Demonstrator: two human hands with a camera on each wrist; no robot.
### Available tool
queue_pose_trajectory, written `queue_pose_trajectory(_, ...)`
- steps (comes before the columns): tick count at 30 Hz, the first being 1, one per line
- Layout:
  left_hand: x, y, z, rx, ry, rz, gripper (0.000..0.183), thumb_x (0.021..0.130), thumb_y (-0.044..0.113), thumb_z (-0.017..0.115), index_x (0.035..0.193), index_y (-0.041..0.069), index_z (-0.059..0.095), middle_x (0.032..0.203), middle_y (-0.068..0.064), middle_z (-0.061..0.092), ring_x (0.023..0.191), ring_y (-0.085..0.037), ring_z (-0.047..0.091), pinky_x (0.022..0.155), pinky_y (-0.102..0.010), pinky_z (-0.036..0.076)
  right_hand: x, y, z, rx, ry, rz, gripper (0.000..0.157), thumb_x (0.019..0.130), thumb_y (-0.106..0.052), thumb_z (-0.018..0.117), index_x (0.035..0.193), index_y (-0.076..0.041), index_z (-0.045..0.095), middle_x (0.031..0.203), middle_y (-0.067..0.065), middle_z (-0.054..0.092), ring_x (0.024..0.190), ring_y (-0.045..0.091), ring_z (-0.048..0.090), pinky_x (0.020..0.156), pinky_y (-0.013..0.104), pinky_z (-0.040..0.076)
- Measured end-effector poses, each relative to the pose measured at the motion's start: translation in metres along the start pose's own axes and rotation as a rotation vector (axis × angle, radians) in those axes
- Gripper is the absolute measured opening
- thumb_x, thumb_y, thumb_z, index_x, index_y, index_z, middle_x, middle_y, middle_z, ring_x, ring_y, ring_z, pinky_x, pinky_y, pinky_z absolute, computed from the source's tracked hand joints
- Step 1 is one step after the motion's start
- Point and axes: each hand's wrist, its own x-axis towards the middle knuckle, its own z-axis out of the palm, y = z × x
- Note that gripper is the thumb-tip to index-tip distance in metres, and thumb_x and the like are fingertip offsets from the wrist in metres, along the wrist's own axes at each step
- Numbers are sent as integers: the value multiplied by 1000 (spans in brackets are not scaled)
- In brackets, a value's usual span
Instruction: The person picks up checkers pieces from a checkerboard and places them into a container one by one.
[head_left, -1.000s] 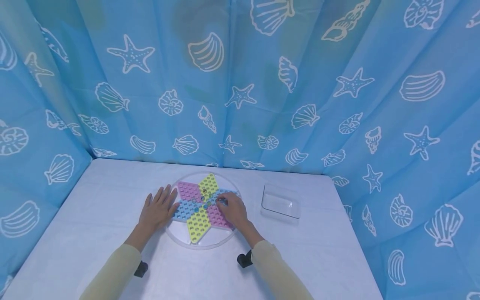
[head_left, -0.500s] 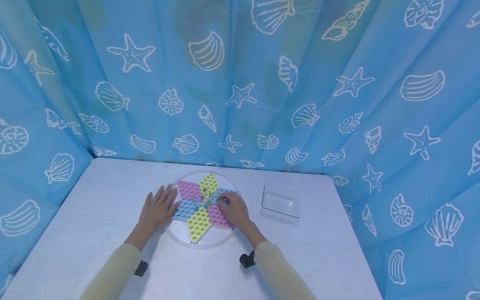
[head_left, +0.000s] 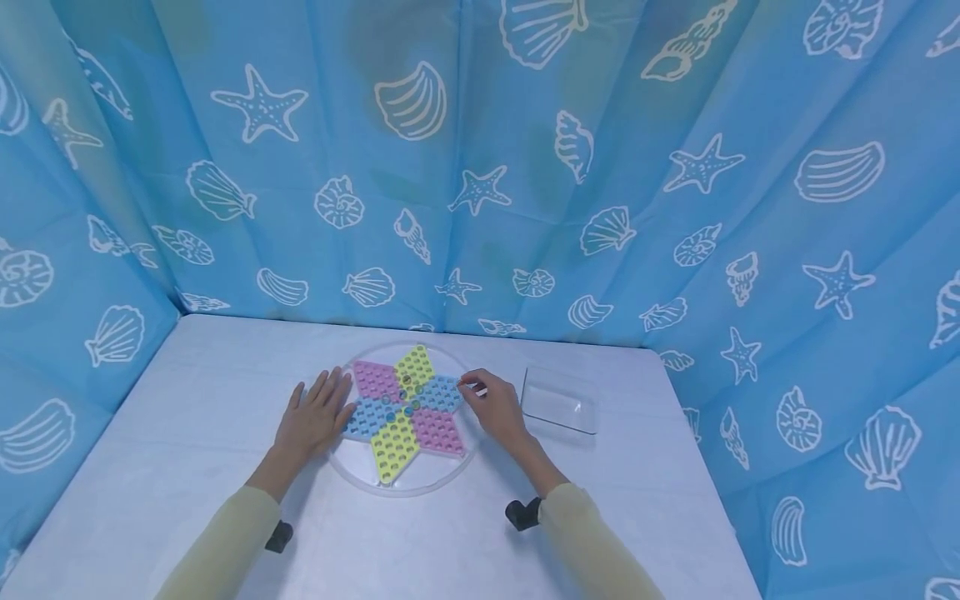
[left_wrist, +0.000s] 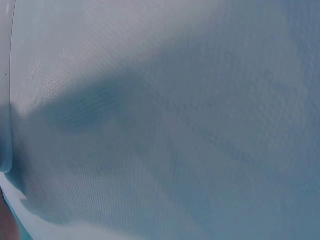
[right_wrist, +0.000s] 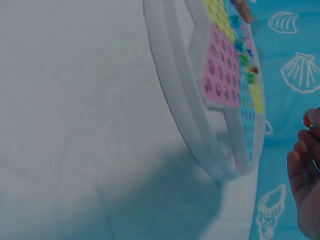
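A round Chinese checkers board (head_left: 405,492) with a pink, yellow and blue star lies on the table. Several glass marbles (right_wrist: 244,60) sit in holes around its centre. My right hand (head_left: 495,408) is raised over the board's right edge and pinches a small red marble (right_wrist: 306,120) between thumb and fingertips, as the right wrist view shows. At the left rim my left hand (head_left: 313,417) rests with fingers straight and spread, the thumb side at the blue point. The left wrist view shows mostly white cloth.
A clear rectangular box (head_left: 558,408) stands on the white tablecloth (head_left: 637,517) right of the board, close to my right hand. Blue curtains (head_left: 480,167) with shell prints hang behind the table and on both sides.
My right hand has risen from the middle of the board and moved right to its edge with the red marble. The left hand has stayed in place.
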Motion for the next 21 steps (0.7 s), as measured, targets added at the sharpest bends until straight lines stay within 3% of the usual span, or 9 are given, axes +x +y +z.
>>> queue_pose_trajectory(8,1,-1,1,-11,-5,3,70,105,47,37,159,5,22,164,-19,13,151,-38,5,118,-60,1,-2,12,-32,5,79,-22,17,95,-12,69,111,-6,70,103,1,73,92,15,67,79,30,58)
queue_pose_trajectory(21,0,1,-3,-19,-20,-10,68,106,45,38,159,6,21,164,-20,12,150,-38,6,118,-60,2,-3,43,-71,78,71,115,19,96,-14,68,113,-6,70,104,3,72,100,18,66,88,36,57)
